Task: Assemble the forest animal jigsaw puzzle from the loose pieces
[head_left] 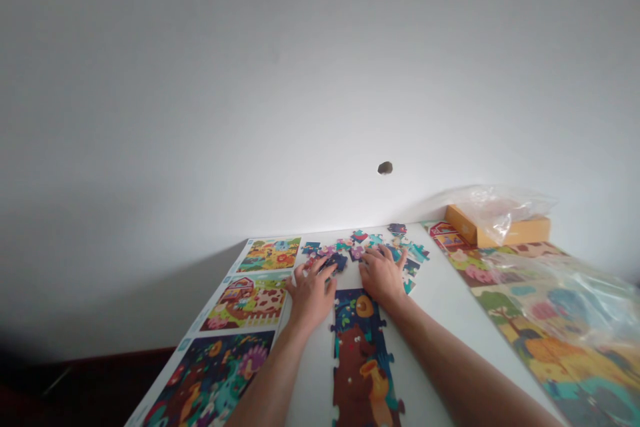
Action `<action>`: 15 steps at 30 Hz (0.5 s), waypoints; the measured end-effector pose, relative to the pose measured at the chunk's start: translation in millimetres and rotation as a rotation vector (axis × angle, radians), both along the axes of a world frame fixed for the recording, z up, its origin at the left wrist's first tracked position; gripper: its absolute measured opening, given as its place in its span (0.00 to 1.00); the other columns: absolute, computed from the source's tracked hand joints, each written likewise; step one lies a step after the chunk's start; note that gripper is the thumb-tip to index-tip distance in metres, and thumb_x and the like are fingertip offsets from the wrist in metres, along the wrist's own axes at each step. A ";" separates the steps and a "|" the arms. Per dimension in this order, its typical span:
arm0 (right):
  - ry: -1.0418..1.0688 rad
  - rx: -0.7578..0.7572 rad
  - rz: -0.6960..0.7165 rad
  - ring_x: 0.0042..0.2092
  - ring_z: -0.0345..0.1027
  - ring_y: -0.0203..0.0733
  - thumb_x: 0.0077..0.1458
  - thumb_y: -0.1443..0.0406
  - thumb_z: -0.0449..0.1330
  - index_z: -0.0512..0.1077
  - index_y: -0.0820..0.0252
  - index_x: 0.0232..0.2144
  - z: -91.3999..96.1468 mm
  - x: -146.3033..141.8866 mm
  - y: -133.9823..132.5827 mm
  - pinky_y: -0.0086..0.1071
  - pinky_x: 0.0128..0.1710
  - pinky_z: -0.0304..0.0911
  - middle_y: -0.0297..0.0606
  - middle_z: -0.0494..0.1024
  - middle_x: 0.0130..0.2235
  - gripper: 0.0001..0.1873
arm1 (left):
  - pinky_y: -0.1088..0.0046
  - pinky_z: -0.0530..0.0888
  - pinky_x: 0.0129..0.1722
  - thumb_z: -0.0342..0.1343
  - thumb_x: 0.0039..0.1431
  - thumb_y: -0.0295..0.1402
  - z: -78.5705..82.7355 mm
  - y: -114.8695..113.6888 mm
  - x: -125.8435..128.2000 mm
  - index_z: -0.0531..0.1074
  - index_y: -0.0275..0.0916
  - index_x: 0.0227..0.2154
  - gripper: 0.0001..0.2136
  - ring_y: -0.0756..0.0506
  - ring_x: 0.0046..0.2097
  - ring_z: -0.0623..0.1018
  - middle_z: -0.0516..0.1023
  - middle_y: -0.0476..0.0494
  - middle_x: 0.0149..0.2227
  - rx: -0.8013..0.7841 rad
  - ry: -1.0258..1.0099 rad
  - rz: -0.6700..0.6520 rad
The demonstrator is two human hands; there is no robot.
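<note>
Loose jigsaw puzzle pieces (357, 251) lie in a spread-out heap at the far end of the white table. My left hand (314, 290) rests at the near left side of the heap, fingers apart, with its fingertips at a dark blue piece (339, 261). Over the right part of the heap lies my right hand (383, 275), its fingers also spread and covering some pieces. Between my forearms is a joined strip of puzzle (356, 353) showing a brown bear with a honey pot; its lower end runs out of view.
A printed sheet (240, 303) with three puzzle pictures lies along the left edge. On the right are a colourful farm-and-animal picture (505, 303), an orange-yellow box (515, 232) and clear plastic bags (500, 210). A white wall (300, 113) with a hole stands behind.
</note>
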State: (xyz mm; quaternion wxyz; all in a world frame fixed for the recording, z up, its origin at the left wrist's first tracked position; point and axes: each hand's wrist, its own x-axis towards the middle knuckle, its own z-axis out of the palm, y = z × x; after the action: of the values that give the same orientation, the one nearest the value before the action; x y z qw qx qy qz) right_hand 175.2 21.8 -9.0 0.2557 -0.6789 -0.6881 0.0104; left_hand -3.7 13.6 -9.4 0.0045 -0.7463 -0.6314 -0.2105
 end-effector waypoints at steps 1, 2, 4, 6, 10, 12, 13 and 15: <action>0.001 -0.003 -0.005 0.61 0.54 0.53 0.60 0.62 0.51 0.76 0.50 0.44 0.7 -0.1 -0.1 0.58 0.63 0.28 0.36 0.74 0.55 0.16 | 0.40 0.58 0.54 0.50 0.60 0.35 0.1 0.0 0.1 0.73 0.58 0.50 0.17 0.31 0.58 0.62 0.68 0.54 0.60 -0.003 0.000 0.001; 0.001 -0.005 -0.011 0.61 0.54 0.53 0.60 0.62 0.51 0.76 0.51 0.44 1.3 -0.2 -0.2 0.57 0.63 0.28 0.36 0.74 0.54 0.16 | 0.40 0.57 0.54 0.50 0.60 0.35 0.2 0.0 0.3 0.73 0.58 0.50 0.17 0.32 0.58 0.62 0.68 0.53 0.60 -0.005 -0.001 0.001; 0.001 -0.004 -0.025 0.61 0.54 0.53 0.60 0.63 0.51 0.76 0.52 0.44 2.1 0.0 -0.5 0.57 0.64 0.29 0.37 0.74 0.54 0.16 | 0.41 0.57 0.54 0.51 0.59 0.35 0.4 -0.2 0.3 0.73 0.58 0.50 0.17 0.32 0.58 0.62 0.68 0.53 0.61 -0.009 -0.004 0.004; -0.005 0.000 -0.042 0.61 0.54 0.53 0.59 0.63 0.51 0.76 0.53 0.42 2.2 0.5 -0.9 0.56 0.64 0.30 0.37 0.74 0.54 0.16 | 0.41 0.57 0.54 0.51 0.60 0.35 0.5 -0.5 0.3 0.73 0.57 0.50 0.17 0.32 0.58 0.62 0.68 0.53 0.61 -0.011 -0.007 0.008; -0.024 -0.006 -0.086 0.61 0.52 0.55 0.58 0.65 0.50 0.76 0.54 0.43 1.6 1.7 -1.6 0.57 0.63 0.32 0.40 0.72 0.56 0.16 | 0.41 0.57 0.54 0.50 0.59 0.35 0.8 -1.1 0.1 0.73 0.56 0.50 0.18 0.32 0.58 0.61 0.68 0.52 0.61 -0.020 -0.009 0.017; -0.032 -0.023 -0.099 0.61 0.52 0.56 0.58 0.65 0.51 0.76 0.54 0.44 1.6 1.8 -1.5 0.59 0.63 0.31 0.41 0.70 0.57 0.17 | 0.41 0.57 0.54 0.50 0.59 0.35 0.9 -1.1 0.3 0.73 0.56 0.51 0.18 0.31 0.59 0.60 0.68 0.52 0.61 -0.024 -0.006 0.021; -0.034 -0.027 -0.093 0.61 0.52 0.56 0.58 0.65 0.51 0.75 0.54 0.46 1.8 1.7 -1.4 0.60 0.63 0.30 0.41 0.70 0.58 0.17 | 0.42 0.57 0.54 0.50 0.59 0.34 0.9 -1.0 0.5 0.73 0.56 0.51 0.18 0.32 0.59 0.60 0.68 0.51 0.61 -0.026 -0.004 0.024; -0.034 -0.030 -0.052 0.63 0.50 0.56 0.59 0.63 0.51 0.73 0.52 0.50 2.4 1.0 -1.0 0.62 0.62 0.28 0.40 0.68 0.59 0.18 | 0.42 0.57 0.55 0.51 0.59 0.34 0.5 -0.6 0.6 0.74 0.56 0.51 0.18 0.32 0.59 0.61 0.67 0.51 0.61 -0.029 0.001 0.028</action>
State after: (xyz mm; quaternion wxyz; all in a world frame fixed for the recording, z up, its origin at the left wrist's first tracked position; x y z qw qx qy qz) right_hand 176.2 20.8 -6.6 0.2338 -0.7004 -0.6744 0.0024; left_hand -3.1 13.0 -8.9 -0.0030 -0.7375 -0.6448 -0.2008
